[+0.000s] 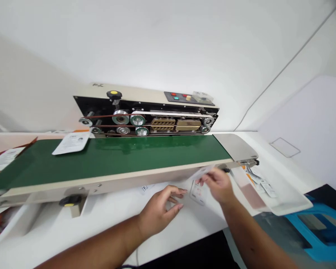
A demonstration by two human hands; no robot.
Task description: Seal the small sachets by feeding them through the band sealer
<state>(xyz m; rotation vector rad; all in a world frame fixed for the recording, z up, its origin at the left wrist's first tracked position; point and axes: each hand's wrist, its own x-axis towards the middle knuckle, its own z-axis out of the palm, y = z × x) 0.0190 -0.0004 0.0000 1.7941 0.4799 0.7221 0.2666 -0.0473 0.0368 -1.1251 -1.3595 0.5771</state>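
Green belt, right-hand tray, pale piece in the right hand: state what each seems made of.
Belt: probably rubber or PVC, smooth and glossy, given its reflections. Tray: likely plastic, whitish and smooth, with rounded corners. Pale piece: thin, perhaps plastic film or coated paper; blur leaves finish open.

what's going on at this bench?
A person's right hand is pinching a thin pale packet in front of the green belt. The left hand is beside it, fingers parted, holding nothing. Another white packet lies toward the belt's left end, in front of the roller machine.
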